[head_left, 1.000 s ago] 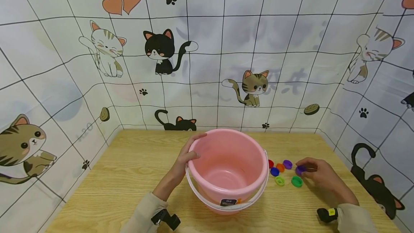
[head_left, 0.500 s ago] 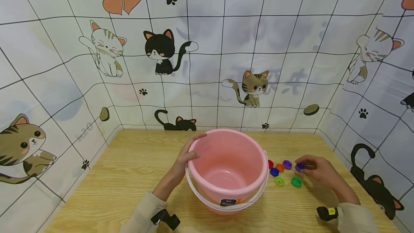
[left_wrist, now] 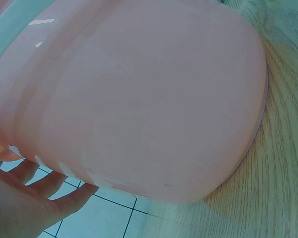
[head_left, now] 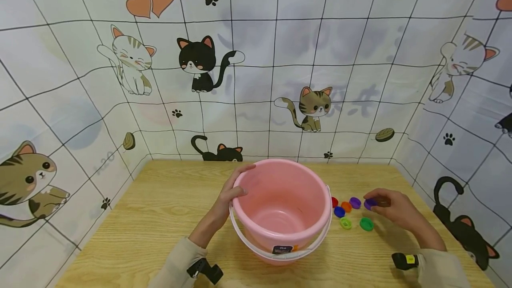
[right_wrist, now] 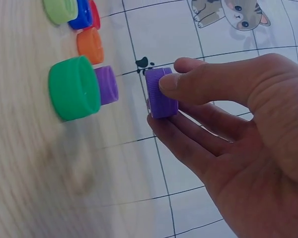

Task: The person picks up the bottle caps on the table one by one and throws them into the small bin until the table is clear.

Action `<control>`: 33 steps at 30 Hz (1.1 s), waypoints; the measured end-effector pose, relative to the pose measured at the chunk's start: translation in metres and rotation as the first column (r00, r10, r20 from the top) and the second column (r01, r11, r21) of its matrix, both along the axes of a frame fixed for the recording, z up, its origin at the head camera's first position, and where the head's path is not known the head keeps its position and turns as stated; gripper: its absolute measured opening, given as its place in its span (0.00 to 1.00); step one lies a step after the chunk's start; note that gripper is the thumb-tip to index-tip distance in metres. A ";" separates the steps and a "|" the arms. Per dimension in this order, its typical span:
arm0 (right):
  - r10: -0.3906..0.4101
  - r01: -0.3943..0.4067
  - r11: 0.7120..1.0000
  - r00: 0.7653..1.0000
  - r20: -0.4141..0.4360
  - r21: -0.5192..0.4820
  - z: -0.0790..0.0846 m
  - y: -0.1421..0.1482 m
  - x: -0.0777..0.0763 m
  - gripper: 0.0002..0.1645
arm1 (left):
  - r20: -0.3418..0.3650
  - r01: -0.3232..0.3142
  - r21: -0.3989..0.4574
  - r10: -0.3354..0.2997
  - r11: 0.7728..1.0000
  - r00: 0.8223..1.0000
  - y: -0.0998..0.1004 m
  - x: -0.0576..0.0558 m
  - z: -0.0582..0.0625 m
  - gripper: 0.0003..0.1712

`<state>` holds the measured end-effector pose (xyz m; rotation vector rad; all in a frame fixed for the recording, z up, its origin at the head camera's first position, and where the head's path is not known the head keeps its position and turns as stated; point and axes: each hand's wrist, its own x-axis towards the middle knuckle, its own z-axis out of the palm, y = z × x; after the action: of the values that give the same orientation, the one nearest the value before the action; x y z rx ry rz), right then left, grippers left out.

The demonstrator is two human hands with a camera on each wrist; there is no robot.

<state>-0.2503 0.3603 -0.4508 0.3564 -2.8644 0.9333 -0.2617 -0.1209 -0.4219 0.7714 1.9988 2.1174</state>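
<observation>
A pink bucket [head_left: 280, 199] with a white handle [head_left: 288, 257] stands on the wooden table, its inside bare in the head view. My left hand [head_left: 224, 199] grips its left rim, thumb over the edge; in the left wrist view the fingers lie along the bucket's wall [left_wrist: 154, 99]. To the right of the bucket, my right hand [head_left: 398, 210] pinches a purple bottle cap [right_wrist: 160, 94] between thumb and fingers, raised off the table. Close by lie a green cap [head_left: 366, 224], a second purple cap [head_left: 355, 202] and an orange cap [head_left: 346, 207].
Also beside the bucket are a blue cap [head_left: 339, 212], a light green cap [head_left: 346, 223] and a red cap [head_left: 334, 202], partly hidden by the bucket. White sheeting [head_left: 256, 79] with printed cats closes in the table [head_left: 168, 217] at the back and sides.
My right hand, with the purple cap, has shifted slightly up and to the left in the head view. The left hand and the bucket have stayed put.
</observation>
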 end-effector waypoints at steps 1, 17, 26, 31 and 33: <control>0.000 0.000 1.000 1.000 0.000 -0.002 0.002 -0.001 0.001 0.17 | -0.001 0.000 0.000 0.000 1.000 1.000 0.000 0.000 0.000 0.42; 0.041 -0.041 0.999 0.999 -0.012 -0.003 0.017 -0.011 0.004 0.17 | -0.008 -0.006 -0.010 0.006 1.000 1.000 -0.001 -0.001 -0.001 0.42; 0.047 -0.047 0.999 0.999 -0.027 0.011 0.023 -0.017 0.004 0.17 | -0.018 -0.008 -0.009 0.008 1.000 1.000 -0.002 -0.002 0.000 0.42; 0.073 -0.073 0.997 0.997 -0.028 -0.011 0.024 -0.021 0.003 0.16 | -0.009 -0.005 -0.002 0.005 1.000 1.000 -0.001 -0.001 0.001 0.41; 0.083 -0.083 0.996 0.996 -0.020 -0.022 0.024 -0.023 0.003 0.16 | -0.004 -0.004 0.000 0.004 1.000 1.000 -0.001 -0.001 0.000 0.41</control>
<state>-0.2476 0.3377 -0.4271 0.4831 -2.8384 0.9703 -0.2632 -0.1215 -0.4217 0.7728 2.0033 2.1197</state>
